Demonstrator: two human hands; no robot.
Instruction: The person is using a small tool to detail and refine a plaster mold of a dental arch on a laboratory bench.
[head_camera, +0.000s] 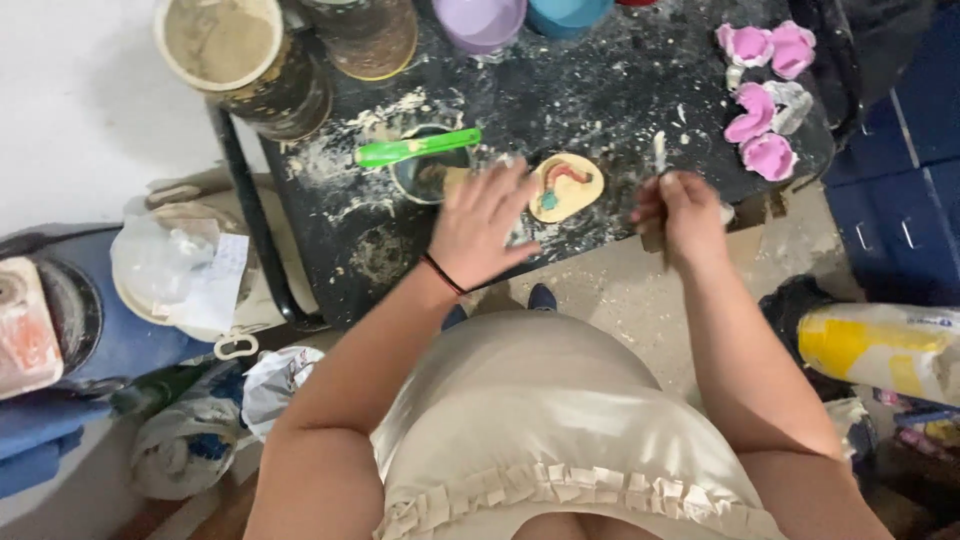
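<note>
**Hands over a dusty black bench, dental cast between them**

We see the left hand (480, 225) spread flat with fingers fanned wide open, hovering over or resting on the black table (600, 90); it grips nothing that we can make out. A dark band sits on its wrist. Just to its right, touching or nearly touching the fingertips, lies the yellowish dental cast (566, 187), flat on the table with a red arch and a teal patch on top.

The right hand (682, 215) is curled closed near the table's front edge, fingers pinched around a thin tool (660, 152) whose pale tip pokes up above the knuckles (blurred, so we cannot tell what kind of tool). It is near the cast but apart from it.

Left of the cast stands a small mixing bowl (430, 175) with a green spatula (418, 148) laid across its rim. White powder is scattered over the tabletop. At the far right corner lie several pink moulds (760, 90), well apart from both hands. At the back edge: a large bucket of grey powder (222, 45), a brownish tub (365, 35), a lilac bowl (480, 20) and a blue bowl (568, 12).
</note>
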